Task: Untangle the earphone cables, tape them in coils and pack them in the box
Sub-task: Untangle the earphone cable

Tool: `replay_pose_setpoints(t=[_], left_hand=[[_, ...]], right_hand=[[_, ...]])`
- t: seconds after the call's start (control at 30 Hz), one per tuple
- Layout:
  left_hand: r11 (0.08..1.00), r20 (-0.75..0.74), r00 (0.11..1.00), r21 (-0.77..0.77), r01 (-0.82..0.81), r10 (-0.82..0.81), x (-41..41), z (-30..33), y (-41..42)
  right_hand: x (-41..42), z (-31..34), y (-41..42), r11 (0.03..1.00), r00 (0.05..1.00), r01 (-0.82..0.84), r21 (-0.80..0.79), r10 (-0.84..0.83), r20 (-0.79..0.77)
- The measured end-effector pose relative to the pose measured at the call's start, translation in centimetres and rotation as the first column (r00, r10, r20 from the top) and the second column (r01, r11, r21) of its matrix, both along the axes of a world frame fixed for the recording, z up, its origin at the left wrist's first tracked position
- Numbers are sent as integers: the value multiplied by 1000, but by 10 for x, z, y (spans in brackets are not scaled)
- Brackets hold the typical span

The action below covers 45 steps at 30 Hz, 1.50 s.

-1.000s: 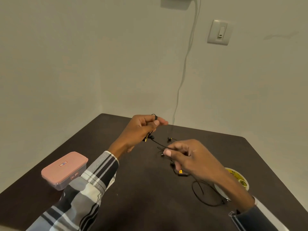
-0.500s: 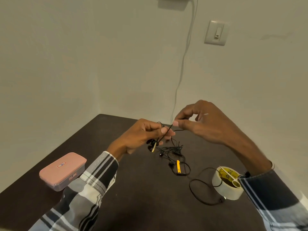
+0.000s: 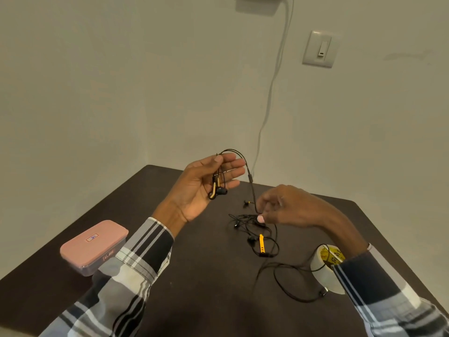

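Dark brown wooden counter (image 3: 194,276) carries everything, from largest to smallest. Pink-lidded rectangular plastic box (image 3: 94,246), closed, sits at the left edge; its contents cannot be seen. White roll of tape (image 3: 324,269) with yellow print inside the core stands near the right edge, partly behind a plaid sleeve. Thin black earphone cables (image 3: 257,229) with yellow accents lie tangled mid-counter, one loop trailing to the roll. Left hand (image 3: 206,183), raised palm-up with fingers nearly straight, thumb pressing a cable against them, dangles yellow-and-black earbuds (image 3: 217,190). Right hand (image 3: 289,207) pinches the same cable with curled fingers above the tangle.
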<state>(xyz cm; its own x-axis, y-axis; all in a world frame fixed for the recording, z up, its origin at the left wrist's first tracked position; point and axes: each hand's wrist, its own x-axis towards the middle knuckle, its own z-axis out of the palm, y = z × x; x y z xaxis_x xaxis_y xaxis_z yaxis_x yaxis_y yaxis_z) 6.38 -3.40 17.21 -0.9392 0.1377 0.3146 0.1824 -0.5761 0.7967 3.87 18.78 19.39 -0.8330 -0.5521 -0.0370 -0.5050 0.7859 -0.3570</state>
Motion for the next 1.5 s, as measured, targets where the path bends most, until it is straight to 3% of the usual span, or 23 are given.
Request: replay_pose_setpoints(t=[0.07, 0.13, 0.23, 0.3, 0.37, 0.43, 0.53, 0.67, 0.83, 1.07, 1.23, 1.3, 1.37, 1.5], left_hand=[[1000, -9, 1000, -24, 16, -16, 1, 1, 3], [999, -13, 999, -42, 30, -30, 2, 2, 5], [994, -25, 999, -105, 25, -27, 2, 4, 7], [986, -42, 999, -168, 15, -23, 1, 3, 7], [974, -58, 998, -228, 8, -22, 1, 2, 7], [963, -63, 997, -269, 17, -35, 1, 1, 8], [947, -61, 997, -321, 31, -53, 0, 0, 10], [929, -70, 997, -370, 5, -33, -1, -1, 7], [967, -63, 997, -245, -63, 49, -6, 1, -1], [997, 10, 1000, 79, -20, 19, -3, 15, -7], [995, -3, 995, 4, 100, -100, 2, 21, -7], [985, -13, 986, -41, 165, -166, 3, 23, -5], [977, -11, 981, -92, 191, -193, 4, 26, -2], [953, 8, 970, -185, 240, -243, 6, 30, 6]], right_hand=[[-4, 4, -4, 997, 997, -27, -73, 33, 74], [-7, 7, -7, 998, 990, -51, -49, 56, 126], [-11, 10, -8, 998, 997, -61, -34, 60, -40], [-10, 13, -9, 967, 995, -17, -254, -8, -99], [-5, 14, -15, 816, 997, 78, -573, -78, 24], [1, 13, -21, 716, 990, 124, -687, -42, 135], [5, 8, -25, 696, 988, 96, -712, 21, 153], [6, 7, -20, 627, 998, 70, -776, -47, 52], [10, 7, 1, 584, 996, 72, -809, -81, 31], [11, -25, 29, 818, 977, 150, -555, -38, 208], [-9, -49, 29, 958, 986, 98, -271, -57, 156], [-9, -44, 24, 972, 986, 64, -225, -27, 168], [-2, -32, 13, 938, 979, 34, -346, 38, 198], [11, -9, -21, 690, 979, 28, -723, 128, 161]])
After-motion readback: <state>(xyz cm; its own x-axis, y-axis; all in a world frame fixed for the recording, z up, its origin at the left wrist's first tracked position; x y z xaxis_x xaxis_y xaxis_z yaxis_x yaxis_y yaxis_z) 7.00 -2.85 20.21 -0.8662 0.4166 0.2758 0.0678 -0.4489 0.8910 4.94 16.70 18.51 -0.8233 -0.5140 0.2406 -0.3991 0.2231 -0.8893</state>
